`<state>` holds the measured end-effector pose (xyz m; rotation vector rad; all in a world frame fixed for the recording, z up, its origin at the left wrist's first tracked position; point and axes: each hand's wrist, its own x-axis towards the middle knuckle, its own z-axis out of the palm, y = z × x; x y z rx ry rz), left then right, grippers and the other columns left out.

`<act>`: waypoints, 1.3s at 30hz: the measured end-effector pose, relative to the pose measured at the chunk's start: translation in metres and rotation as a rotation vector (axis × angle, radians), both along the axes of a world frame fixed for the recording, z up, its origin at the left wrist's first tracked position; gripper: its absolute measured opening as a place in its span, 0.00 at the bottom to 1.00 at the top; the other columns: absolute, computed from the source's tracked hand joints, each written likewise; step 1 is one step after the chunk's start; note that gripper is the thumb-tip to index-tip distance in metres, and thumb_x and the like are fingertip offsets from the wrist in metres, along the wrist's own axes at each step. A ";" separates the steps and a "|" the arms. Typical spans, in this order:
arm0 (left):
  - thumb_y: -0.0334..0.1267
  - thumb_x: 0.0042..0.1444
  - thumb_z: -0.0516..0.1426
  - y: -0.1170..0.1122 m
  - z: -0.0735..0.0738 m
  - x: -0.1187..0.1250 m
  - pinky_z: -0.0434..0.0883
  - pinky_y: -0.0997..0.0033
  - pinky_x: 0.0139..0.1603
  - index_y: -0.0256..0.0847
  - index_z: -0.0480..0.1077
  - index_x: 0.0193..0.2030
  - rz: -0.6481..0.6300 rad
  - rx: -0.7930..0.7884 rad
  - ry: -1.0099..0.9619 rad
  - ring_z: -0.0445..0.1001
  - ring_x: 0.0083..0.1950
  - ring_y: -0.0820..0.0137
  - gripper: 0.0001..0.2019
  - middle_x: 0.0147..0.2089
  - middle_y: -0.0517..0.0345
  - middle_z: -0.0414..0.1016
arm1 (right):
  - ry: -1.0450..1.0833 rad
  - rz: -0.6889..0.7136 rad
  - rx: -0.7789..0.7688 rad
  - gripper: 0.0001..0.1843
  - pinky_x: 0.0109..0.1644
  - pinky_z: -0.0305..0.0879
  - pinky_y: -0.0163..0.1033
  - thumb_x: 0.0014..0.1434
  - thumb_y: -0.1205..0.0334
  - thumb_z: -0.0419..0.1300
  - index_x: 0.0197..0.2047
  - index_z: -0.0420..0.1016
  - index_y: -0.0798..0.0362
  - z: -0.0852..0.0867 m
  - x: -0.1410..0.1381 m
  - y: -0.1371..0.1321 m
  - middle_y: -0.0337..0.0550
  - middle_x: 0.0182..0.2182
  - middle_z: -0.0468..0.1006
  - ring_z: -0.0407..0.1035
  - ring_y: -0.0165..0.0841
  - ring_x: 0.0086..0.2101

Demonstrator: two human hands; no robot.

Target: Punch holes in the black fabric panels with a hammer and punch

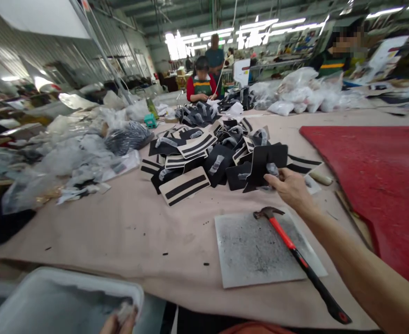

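My right hand [291, 188] reaches to the near right side of a pile and pinches a black panel [269, 160] with rounded corners, tilted up. A piece wrapped in clear plastic [272, 170] sits on the panel by my fingertips. The pile of panels [221, 162] mixes black faces with beige faces that carry black stripes. Low in the view, my left hand [115, 324] is closed at the fingertips over the right end of a white plastic bin [138, 292]. Something pale shows at those fingertips, too blurred to name.
A claw hammer [288, 239] with a red and black handle lies across a grey slab [242, 250]. Red sheet material [371, 181] covers the right side. Plastic bags [82, 139] heap up at left, near a teal object [150, 121]. A co-worker [201, 86] sits across the table.
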<state>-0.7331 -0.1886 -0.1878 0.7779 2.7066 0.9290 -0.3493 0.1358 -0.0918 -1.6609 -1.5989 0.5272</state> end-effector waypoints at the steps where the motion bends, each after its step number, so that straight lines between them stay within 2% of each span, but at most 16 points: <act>1: 0.59 0.53 0.60 0.000 0.004 0.002 0.74 0.66 0.37 0.48 0.77 0.36 -0.035 -0.002 -0.054 0.81 0.42 0.57 0.17 0.33 0.60 0.82 | -0.002 0.031 0.048 0.21 0.33 0.61 0.38 0.54 0.47 0.64 0.43 0.75 0.55 0.013 -0.008 -0.013 0.39 0.24 0.75 0.69 0.34 0.27; 3: 0.57 0.49 0.62 0.016 0.012 0.011 0.74 0.64 0.42 0.46 0.78 0.38 -0.154 0.059 -0.230 0.80 0.47 0.53 0.18 0.38 0.58 0.84 | 0.046 0.132 0.036 0.31 0.29 0.60 0.37 0.54 0.47 0.65 0.56 0.71 0.56 0.029 -0.026 -0.042 0.37 0.22 0.75 0.68 0.33 0.23; 5: 0.55 0.49 0.63 0.047 0.017 0.028 0.73 0.61 0.49 0.41 0.78 0.42 -0.255 0.190 -0.429 0.79 0.50 0.53 0.21 0.42 0.51 0.84 | 0.124 0.275 -0.099 0.37 0.26 0.59 0.36 0.55 0.49 0.65 0.64 0.64 0.56 0.028 -0.044 -0.068 0.35 0.21 0.74 0.67 0.33 0.20; 6: 0.53 0.49 0.63 0.064 0.018 0.037 0.73 0.61 0.51 0.38 0.78 0.42 -0.275 0.262 -0.509 0.80 0.49 0.54 0.21 0.42 0.49 0.84 | 0.152 0.340 -0.182 0.38 0.25 0.59 0.36 0.55 0.50 0.64 0.65 0.63 0.56 0.020 -0.053 -0.079 0.35 0.21 0.74 0.67 0.33 0.20; 8: 0.50 0.51 0.63 0.096 0.019 0.059 0.74 0.62 0.51 0.36 0.77 0.42 -0.318 0.388 -0.649 0.81 0.46 0.57 0.20 0.40 0.48 0.83 | 0.206 0.395 -0.342 0.35 0.26 0.59 0.36 0.55 0.52 0.64 0.63 0.67 0.56 -0.008 -0.069 -0.091 0.35 0.20 0.74 0.68 0.33 0.21; 12: 0.44 0.53 0.63 0.136 0.010 0.095 0.74 0.68 0.47 0.35 0.76 0.40 -0.431 0.517 -0.788 0.80 0.42 0.64 0.14 0.38 0.51 0.83 | 0.386 0.284 -0.557 0.22 0.26 0.59 0.35 0.50 0.55 0.65 0.46 0.78 0.57 -0.072 -0.094 -0.088 0.38 0.20 0.74 0.68 0.32 0.22; 14: 0.42 0.54 0.63 0.149 0.004 0.107 0.73 0.69 0.45 0.35 0.76 0.39 -0.470 0.525 -0.819 0.79 0.40 0.66 0.12 0.37 0.52 0.82 | 0.450 0.234 -0.591 0.18 0.26 0.60 0.34 0.50 0.55 0.63 0.41 0.78 0.57 -0.092 -0.102 -0.079 0.40 0.23 0.75 0.68 0.31 0.23; 16: 0.41 0.54 0.63 0.159 -0.003 0.117 0.72 0.69 0.45 0.35 0.76 0.38 -0.492 0.532 -0.858 0.79 0.39 0.66 0.11 0.36 0.52 0.82 | 0.498 0.205 -0.618 0.17 0.26 0.60 0.33 0.50 0.54 0.63 0.40 0.77 0.58 -0.102 -0.107 -0.072 0.40 0.24 0.76 0.67 0.30 0.23; 19: 0.40 0.53 0.62 0.172 -0.012 0.128 0.72 0.70 0.43 0.35 0.75 0.39 -0.494 0.529 -0.908 0.78 0.39 0.67 0.10 0.36 0.52 0.81 | 0.554 0.195 -0.683 0.17 0.22 0.56 0.33 0.48 0.53 0.62 0.36 0.77 0.58 -0.105 -0.110 -0.076 0.40 0.22 0.73 0.64 0.29 0.20; 22: 0.39 0.53 0.62 0.175 -0.022 0.136 0.71 0.71 0.41 0.35 0.75 0.39 -0.496 0.501 -0.924 0.77 0.38 0.67 0.10 0.37 0.52 0.81 | 0.555 0.170 -0.692 0.20 0.21 0.55 0.34 0.50 0.49 0.61 0.36 0.78 0.58 -0.110 -0.110 -0.099 0.43 0.24 0.75 0.64 0.30 0.20; 26: 0.40 0.54 0.62 0.166 -0.029 0.143 0.71 0.71 0.44 0.36 0.76 0.38 -0.528 0.493 -0.915 0.77 0.40 0.67 0.09 0.37 0.52 0.81 | 0.518 0.132 -0.591 0.27 0.34 0.65 0.37 0.52 0.48 0.61 0.50 0.76 0.58 -0.124 -0.108 -0.127 0.48 0.36 0.80 0.71 0.34 0.32; 29: 0.41 0.54 0.62 0.163 -0.030 0.143 0.71 0.70 0.45 0.36 0.76 0.38 -0.513 0.513 -0.919 0.77 0.40 0.67 0.10 0.37 0.52 0.81 | 0.509 0.172 -0.561 0.28 0.41 0.67 0.40 0.54 0.47 0.60 0.51 0.77 0.58 -0.131 -0.105 -0.129 0.49 0.38 0.81 0.73 0.37 0.36; 33: 0.40 0.53 0.63 0.180 -0.030 0.138 0.69 0.73 0.42 0.36 0.77 0.42 -0.526 0.537 -0.926 0.75 0.38 0.70 0.12 0.38 0.54 0.80 | 0.465 0.243 -0.503 0.26 0.45 0.67 0.41 0.59 0.45 0.58 0.50 0.78 0.57 -0.123 -0.101 -0.130 0.48 0.39 0.81 0.73 0.38 0.39; 36: 0.37 0.49 0.64 0.199 -0.031 0.137 0.68 0.74 0.40 0.37 0.76 0.42 -0.581 0.552 -0.913 0.74 0.35 0.71 0.12 0.35 0.57 0.79 | 0.338 0.301 -0.383 0.30 0.39 0.67 0.40 0.64 0.44 0.53 0.58 0.72 0.57 -0.111 -0.097 -0.144 0.45 0.33 0.80 0.72 0.36 0.32; 38: 0.37 0.49 0.64 0.208 -0.032 0.138 0.69 0.73 0.41 0.36 0.76 0.38 -0.626 0.534 -0.911 0.74 0.36 0.70 0.10 0.34 0.56 0.79 | 0.233 0.353 -0.311 0.32 0.38 0.67 0.41 0.62 0.44 0.55 0.62 0.67 0.57 -0.108 -0.096 -0.156 0.45 0.35 0.79 0.72 0.36 0.31; 39: 0.37 0.50 0.63 0.212 -0.032 0.139 0.70 0.72 0.43 0.35 0.76 0.37 -0.641 0.527 -0.907 0.75 0.37 0.70 0.09 0.35 0.55 0.79 | 0.183 0.371 -0.275 0.33 0.40 0.68 0.42 0.60 0.46 0.58 0.62 0.67 0.57 -0.108 -0.095 -0.160 0.48 0.39 0.80 0.73 0.38 0.34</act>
